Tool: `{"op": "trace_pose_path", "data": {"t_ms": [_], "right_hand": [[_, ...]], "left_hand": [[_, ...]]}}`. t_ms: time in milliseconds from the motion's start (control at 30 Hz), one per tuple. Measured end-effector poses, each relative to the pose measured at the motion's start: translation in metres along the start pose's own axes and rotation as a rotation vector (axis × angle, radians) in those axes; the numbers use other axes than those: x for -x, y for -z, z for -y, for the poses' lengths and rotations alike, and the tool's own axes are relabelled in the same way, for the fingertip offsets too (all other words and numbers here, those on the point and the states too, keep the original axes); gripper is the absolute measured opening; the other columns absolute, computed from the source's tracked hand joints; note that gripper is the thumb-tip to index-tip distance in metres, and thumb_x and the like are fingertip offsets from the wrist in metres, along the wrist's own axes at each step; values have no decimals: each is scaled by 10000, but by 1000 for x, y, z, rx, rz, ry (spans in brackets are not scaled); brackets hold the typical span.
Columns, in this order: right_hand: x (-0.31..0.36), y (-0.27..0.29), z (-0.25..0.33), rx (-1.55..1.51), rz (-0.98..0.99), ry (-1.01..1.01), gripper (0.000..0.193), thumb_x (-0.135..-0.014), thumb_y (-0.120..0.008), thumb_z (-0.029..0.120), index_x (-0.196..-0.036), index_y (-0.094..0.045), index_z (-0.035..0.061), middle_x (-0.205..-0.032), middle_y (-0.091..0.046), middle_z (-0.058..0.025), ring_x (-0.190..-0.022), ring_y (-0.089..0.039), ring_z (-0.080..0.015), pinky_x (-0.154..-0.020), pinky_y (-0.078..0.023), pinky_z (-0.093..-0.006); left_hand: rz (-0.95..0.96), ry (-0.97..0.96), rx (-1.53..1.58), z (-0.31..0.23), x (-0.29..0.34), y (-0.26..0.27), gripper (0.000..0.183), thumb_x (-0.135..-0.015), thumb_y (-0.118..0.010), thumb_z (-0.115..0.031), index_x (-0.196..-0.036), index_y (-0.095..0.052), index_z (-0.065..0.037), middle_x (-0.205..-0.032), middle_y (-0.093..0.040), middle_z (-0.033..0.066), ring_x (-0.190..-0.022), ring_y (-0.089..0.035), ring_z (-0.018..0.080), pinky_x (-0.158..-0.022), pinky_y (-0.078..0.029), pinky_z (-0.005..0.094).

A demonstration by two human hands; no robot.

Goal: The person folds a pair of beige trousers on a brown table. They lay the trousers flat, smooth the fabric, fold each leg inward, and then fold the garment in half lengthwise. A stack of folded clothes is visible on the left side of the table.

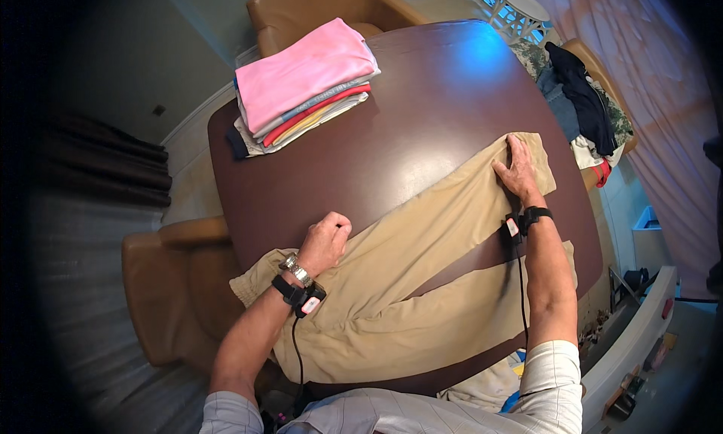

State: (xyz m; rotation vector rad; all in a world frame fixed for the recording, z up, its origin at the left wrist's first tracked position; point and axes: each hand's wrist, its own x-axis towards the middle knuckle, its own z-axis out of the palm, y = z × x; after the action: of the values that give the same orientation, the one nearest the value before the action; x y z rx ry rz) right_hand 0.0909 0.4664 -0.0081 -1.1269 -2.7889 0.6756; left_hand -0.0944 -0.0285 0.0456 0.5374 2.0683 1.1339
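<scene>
Beige trousers point(407, 246) lie across the table, waist end at the left and both legs stretching right. The legs spread apart, with dark tabletop showing between them. My right hand point(518, 170) rests flat on the far leg near its hem, fingers apart, holding nothing. Near the waist end, at the trousers' far edge, my left hand point(325, 244) is curled into a loose fist; no cloth shows inside it. Some creases run through the fabric around the crotch and along the near leg point(452, 317).
A stack of folded clothes point(309, 76), pink on top, sits at the table's point(422, 95) far left. Tan chairs point(162, 298) stand around it. Dark and denim garments point(580, 102) hang over the right chair. Light cloth point(489, 389) lies below the near edge. Cables run from my wrists.
</scene>
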Motion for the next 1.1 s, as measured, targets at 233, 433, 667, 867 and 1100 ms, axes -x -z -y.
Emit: {"op": "trace_pose_path", "data": {"t_ms": [233,433,667,867,1100], "right_hand": [[-1,-2,-3,-7,-15,24,985,-904,-814,395,-1746,-358,165,-1818,-360,-91,-1703,-236,-372,-1339,-268,-632],[-1,-2,-3,-19,-13,24,983,-906,-815,402,-1746,-358,172,-1818,-361,-89,-1703,-236,-375,-1338,-269,-634],[1,-1,2,17,-7,-12,976,-907,-821,396,-1742,-364,183,-1821,-355,-58,-1706,-238,-343,-1330,-273,-646],[0,-1,0,4,-14,1,975,-909,-822,402,-1738,-367,162,-1812,-363,-66,-1704,-241,-337,-1332,-279,-637],[1,0,2,10,-20,24,968,-913,-815,411,-1733,-373,148,-1809,-363,-86,-1703,-238,-344,-1334,-285,-637]], "left_hand": [[72,-251,-351,3,0,-2,219,-982,-826,-216,-968,-714,-29,-639,-678,90,-548,-629,195,-575,-514,393],[101,-227,-313,6,-4,0,197,-961,-816,-185,-926,-701,-29,-702,-701,120,-607,-660,218,-611,-538,385],[114,-171,-289,-9,-16,15,149,-960,-779,-144,-908,-709,-24,-706,-687,47,-649,-628,118,-619,-536,345],[123,-44,-119,-1,-40,42,160,-982,-771,-140,-904,-683,-31,-713,-674,-9,-631,-589,57,-556,-481,296],[-79,-56,-346,23,-64,55,146,-982,-753,-146,-923,-679,-35,-712,-701,48,-637,-654,145,-611,-538,361]]}}
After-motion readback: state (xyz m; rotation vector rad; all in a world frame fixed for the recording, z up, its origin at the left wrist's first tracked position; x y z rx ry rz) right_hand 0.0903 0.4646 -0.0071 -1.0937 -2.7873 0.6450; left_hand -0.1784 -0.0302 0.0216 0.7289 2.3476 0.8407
